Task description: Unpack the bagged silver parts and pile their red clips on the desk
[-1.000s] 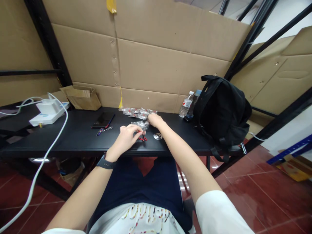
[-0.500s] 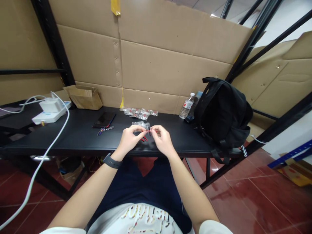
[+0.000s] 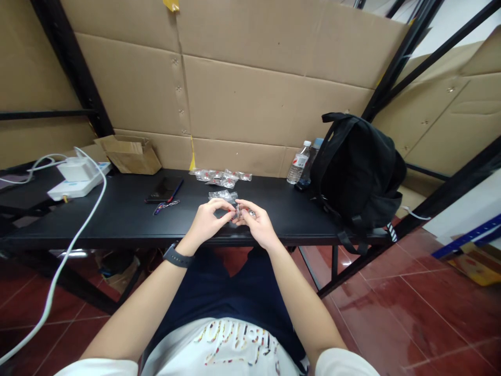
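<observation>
The packets [image 3: 223,196] look glossy plastic, the backpack [image 3: 354,169] matt cloth.

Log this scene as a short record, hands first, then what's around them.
Left hand: fingertips pinched at a small shiny item
Right hand: fingers on the same item from the other side
Item detail: some red beside it; too small to identify
Just beyond the hands: clear plastic packet
By the cardboard wall: more clear packets
Left on the table: dark flat device, keychain, open brown box
Right on the table: two bottles, black backpack
</observation>
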Tool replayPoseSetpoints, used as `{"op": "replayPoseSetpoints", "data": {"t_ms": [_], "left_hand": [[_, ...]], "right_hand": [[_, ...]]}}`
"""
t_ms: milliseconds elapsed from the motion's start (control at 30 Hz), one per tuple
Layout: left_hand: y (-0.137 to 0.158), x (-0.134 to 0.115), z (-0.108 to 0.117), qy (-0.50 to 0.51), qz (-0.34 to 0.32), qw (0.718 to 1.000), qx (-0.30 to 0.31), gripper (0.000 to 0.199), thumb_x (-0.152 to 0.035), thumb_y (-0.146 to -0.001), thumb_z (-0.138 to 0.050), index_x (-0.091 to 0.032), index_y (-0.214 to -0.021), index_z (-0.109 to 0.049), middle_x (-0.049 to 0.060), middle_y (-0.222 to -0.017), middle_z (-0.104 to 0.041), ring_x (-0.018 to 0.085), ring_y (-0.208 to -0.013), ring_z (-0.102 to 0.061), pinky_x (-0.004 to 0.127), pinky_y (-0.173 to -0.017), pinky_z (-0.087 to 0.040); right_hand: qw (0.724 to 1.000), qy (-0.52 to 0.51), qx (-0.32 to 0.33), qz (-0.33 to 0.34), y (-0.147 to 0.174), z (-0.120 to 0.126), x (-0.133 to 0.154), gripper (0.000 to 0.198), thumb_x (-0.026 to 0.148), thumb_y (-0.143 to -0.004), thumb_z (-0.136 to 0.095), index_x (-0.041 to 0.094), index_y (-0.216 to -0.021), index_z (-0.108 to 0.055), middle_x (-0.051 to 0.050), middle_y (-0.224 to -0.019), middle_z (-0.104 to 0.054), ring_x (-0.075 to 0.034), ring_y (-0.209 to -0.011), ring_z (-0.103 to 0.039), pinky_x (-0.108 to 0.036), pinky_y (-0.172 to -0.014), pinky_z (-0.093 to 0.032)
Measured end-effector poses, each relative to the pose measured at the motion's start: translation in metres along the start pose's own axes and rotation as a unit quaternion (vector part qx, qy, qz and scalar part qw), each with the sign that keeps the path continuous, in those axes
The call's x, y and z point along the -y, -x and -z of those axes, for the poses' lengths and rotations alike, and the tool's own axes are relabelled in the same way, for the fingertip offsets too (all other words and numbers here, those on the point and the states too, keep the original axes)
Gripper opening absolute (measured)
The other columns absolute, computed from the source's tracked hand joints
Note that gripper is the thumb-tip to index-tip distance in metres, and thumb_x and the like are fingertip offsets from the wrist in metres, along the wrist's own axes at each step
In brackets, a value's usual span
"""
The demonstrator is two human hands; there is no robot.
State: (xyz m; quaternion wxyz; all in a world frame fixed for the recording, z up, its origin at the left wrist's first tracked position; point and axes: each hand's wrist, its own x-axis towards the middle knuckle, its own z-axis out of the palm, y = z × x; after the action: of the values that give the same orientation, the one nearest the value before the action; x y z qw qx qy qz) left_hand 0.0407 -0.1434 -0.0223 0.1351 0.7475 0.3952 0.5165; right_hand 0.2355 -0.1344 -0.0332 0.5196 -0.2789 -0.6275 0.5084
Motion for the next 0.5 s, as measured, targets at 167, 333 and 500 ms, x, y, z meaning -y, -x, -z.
{"op": "replayPoseSetpoints", "data": {"t_ms": [167,333,500], "left_hand": [[0.000,-0.005,-0.003,-0.030,-0.015,0.999,0.016,0.009,-0.032,-0.090,-0.070,-0.024,-0.092,-0.074,0.004,-0.101,-0.077,0.024,-0.103,-0.069,0.038,-0.098,-0.051],[0.000,-0.006,-0.004,-0.187,0.012,0.981,-0.045,0.043,-0.033,-0.090,-0.068,-0.026,-0.131,-0.062,0.010,-0.145,-0.062,0.030,-0.134,-0.056,0.046,-0.109,-0.043],[-0.003,0.021,0.016,-0.232,0.114,0.965,0.047,0.057,-0.040,-0.094,-0.061,-0.023,-0.147,-0.050,0.013,-0.149,-0.059,0.031,-0.135,-0.056,0.046,-0.108,-0.043]], "right_hand": [[0.999,-0.050,-0.011,-0.010,-0.002,-0.002,0.004,0.045,0.044,-0.080,-0.083,0.025,-0.120,-0.075,-0.005,-0.112,-0.071,-0.018,-0.086,-0.074,-0.039,-0.089,-0.064],[0.997,-0.018,-0.080,0.009,-0.001,0.002,0.008,0.051,0.043,-0.076,-0.086,0.025,-0.122,-0.071,-0.005,-0.114,-0.068,-0.019,-0.085,-0.075,-0.038,-0.086,-0.064],[0.973,0.196,-0.101,0.066,-0.001,0.013,0.007,0.041,0.043,-0.087,-0.075,0.026,-0.123,-0.068,-0.008,-0.122,-0.063,-0.018,-0.081,-0.074,-0.035,-0.078,-0.064]]}}
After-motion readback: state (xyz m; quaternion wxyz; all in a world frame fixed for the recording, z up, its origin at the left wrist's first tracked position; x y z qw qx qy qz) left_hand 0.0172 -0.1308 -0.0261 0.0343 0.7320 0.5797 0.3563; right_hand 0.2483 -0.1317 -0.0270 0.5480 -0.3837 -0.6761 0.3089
